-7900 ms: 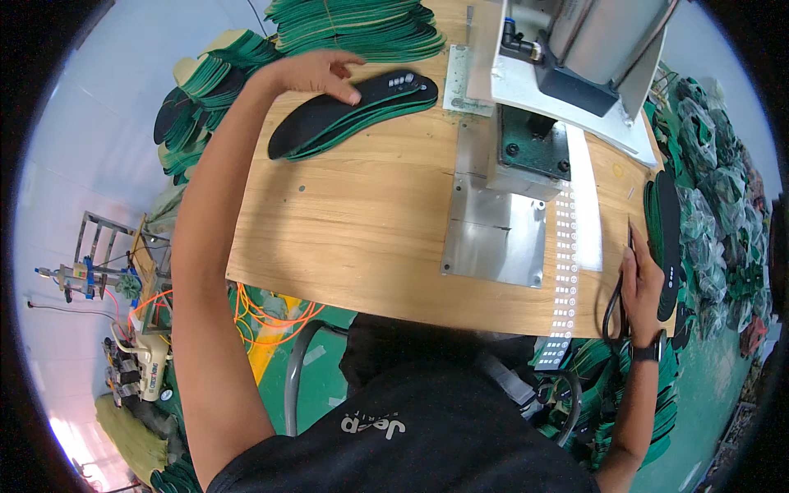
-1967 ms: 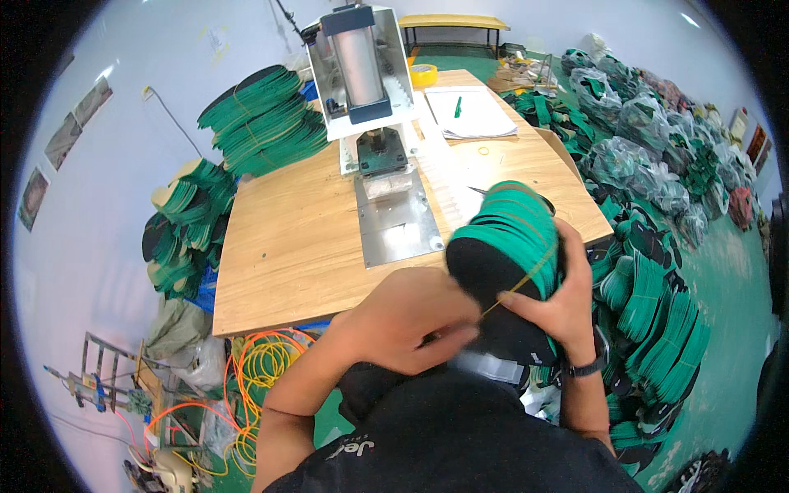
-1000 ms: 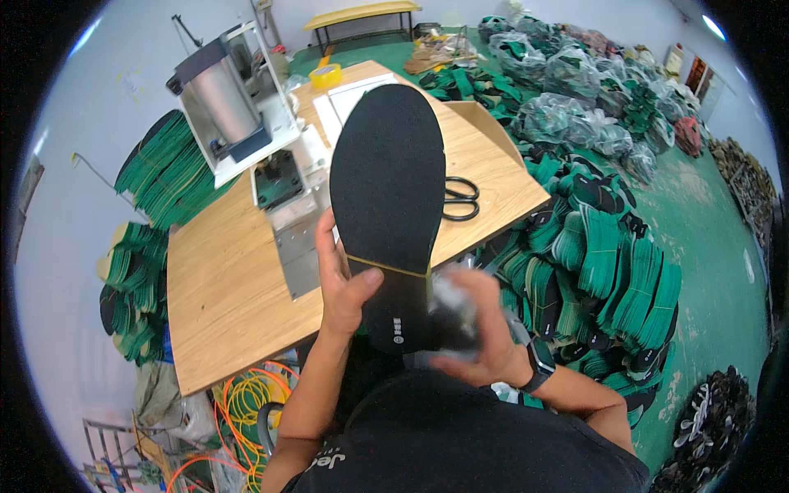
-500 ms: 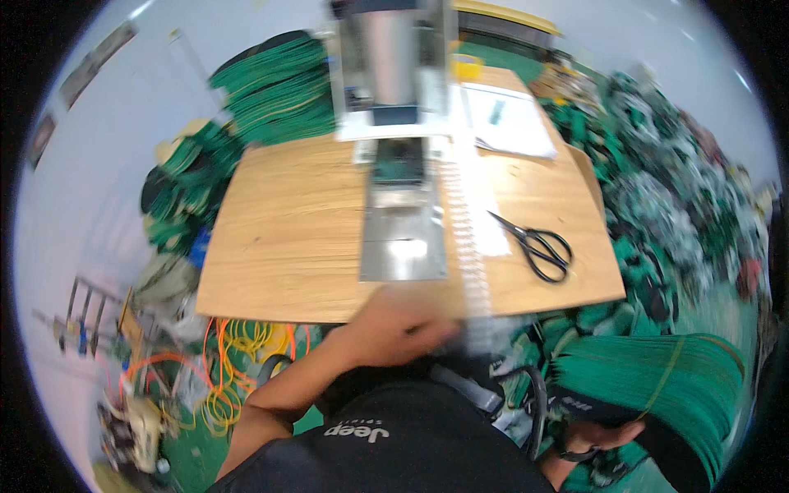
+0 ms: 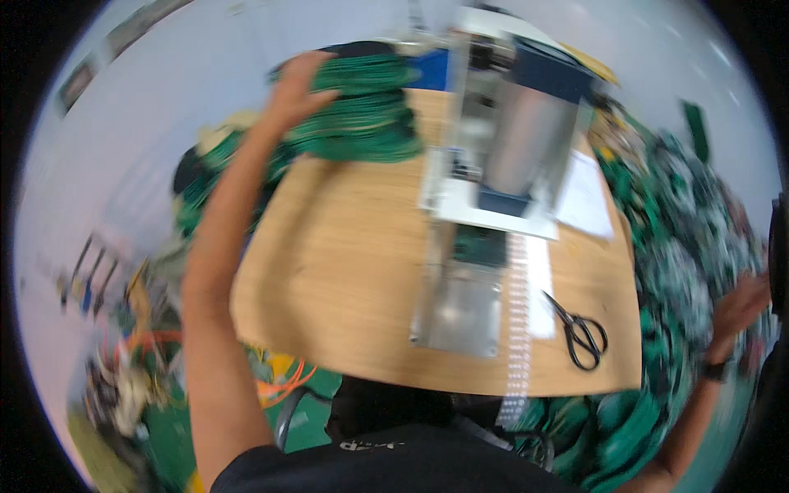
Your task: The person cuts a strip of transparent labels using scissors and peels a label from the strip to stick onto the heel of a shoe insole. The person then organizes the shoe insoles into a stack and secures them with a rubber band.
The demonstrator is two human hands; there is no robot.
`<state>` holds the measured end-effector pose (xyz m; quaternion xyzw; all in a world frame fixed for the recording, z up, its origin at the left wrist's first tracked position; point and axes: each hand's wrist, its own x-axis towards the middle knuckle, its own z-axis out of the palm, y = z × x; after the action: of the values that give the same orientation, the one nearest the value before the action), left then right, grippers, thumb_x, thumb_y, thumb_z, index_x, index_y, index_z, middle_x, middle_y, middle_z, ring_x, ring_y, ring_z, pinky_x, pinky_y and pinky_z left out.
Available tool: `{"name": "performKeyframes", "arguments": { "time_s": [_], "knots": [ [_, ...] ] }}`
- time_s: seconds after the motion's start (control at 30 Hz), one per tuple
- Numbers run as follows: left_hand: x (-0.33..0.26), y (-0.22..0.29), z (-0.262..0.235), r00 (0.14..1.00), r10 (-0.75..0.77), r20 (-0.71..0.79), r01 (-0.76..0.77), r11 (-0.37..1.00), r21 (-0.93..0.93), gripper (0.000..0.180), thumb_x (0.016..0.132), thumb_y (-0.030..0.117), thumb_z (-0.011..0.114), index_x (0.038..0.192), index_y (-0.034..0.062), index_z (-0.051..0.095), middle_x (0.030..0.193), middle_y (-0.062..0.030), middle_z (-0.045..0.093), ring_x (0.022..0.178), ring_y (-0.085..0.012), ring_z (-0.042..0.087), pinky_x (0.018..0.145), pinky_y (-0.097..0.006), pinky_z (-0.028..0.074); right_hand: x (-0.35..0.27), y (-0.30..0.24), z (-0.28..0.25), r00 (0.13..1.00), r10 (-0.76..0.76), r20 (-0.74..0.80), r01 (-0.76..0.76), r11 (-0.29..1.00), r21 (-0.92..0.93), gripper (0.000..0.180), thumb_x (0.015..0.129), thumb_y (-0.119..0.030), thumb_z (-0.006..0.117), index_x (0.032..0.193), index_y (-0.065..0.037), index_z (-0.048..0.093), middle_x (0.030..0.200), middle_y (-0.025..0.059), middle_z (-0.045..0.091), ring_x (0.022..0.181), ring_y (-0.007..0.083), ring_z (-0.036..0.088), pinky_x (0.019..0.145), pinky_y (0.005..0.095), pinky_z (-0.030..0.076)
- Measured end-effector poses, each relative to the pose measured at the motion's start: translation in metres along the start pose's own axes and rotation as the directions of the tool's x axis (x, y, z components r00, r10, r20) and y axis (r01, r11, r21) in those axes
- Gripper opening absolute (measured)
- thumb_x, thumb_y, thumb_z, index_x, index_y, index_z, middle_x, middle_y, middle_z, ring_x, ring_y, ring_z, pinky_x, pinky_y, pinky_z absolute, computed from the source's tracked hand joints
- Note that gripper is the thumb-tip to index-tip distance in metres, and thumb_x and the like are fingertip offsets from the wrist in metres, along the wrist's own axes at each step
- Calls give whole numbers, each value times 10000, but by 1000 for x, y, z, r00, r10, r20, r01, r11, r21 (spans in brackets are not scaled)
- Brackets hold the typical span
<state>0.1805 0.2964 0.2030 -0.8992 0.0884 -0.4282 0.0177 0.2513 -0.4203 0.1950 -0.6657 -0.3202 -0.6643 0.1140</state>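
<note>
My left hand [image 5: 297, 92] reaches over the table to a stack of thin green pieces [image 5: 362, 115] with a black top. Its fingers lie over the stack's top edge and the thumb presses lower on the front, so it grips the upper layers. Far to the right, my right hand [image 5: 737, 311] is stretched out, smeared by motion. It meets a dark shape [image 5: 777, 255] at the picture's rim, too cut off to name. A machine with a metal cylinder [image 5: 526, 135] stands on the table, a steel plate [image 5: 462, 316] extending from its base.
Black-handled scissors [image 5: 581, 333] lie on the table's right side [image 5: 612, 361], beside a long white perforated strip [image 5: 518, 345] hanging over the front edge. White papers [image 5: 588, 197] lie behind. Heaps of green and grey scraps [image 5: 678, 222] fill the right. Orange cords [image 5: 283, 388] lie at lower left.
My left hand has gone from the table's front edge to the green stack. My right hand has swung outward and up; the green bundle it held is no longer plainly visible. The view has turned left.
</note>
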Motion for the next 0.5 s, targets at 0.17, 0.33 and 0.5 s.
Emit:
{"name": "performKeyframes", "arguments": {
  "time_s": [0.17,0.33,0.5],
  "knots": [
    [51,-61,37,840,-121,528,-90,930,355,1306,412,195,874,1512,147,171,1551,-182,181,1449,-354,116,1134,-548,208,-88,-147,-91,765,211,608,-401,896,193,663,861,-285,619,1365,53,353,1199,228,546,1092,326,528,940,438,411],
    [74,-109,57,682,-217,698,214,972,94,1082,446,123,860,1401,69,353,1355,-157,416,1283,-351,386,1075,-414,346,-137,-197,-137,452,705,547,-883,438,165,565,848,-156,620,1324,51,396,967,145,641,882,203,593,799,322,466],
    [60,-108,75,865,-23,501,90,990,-110,897,534,33,792,1355,59,432,1202,-139,540,1139,-339,515,990,-393,416,-131,-221,-124,406,719,564,-908,243,342,538,831,-181,647,1274,45,444,907,118,665,821,173,600,724,287,470]
  ]
}}
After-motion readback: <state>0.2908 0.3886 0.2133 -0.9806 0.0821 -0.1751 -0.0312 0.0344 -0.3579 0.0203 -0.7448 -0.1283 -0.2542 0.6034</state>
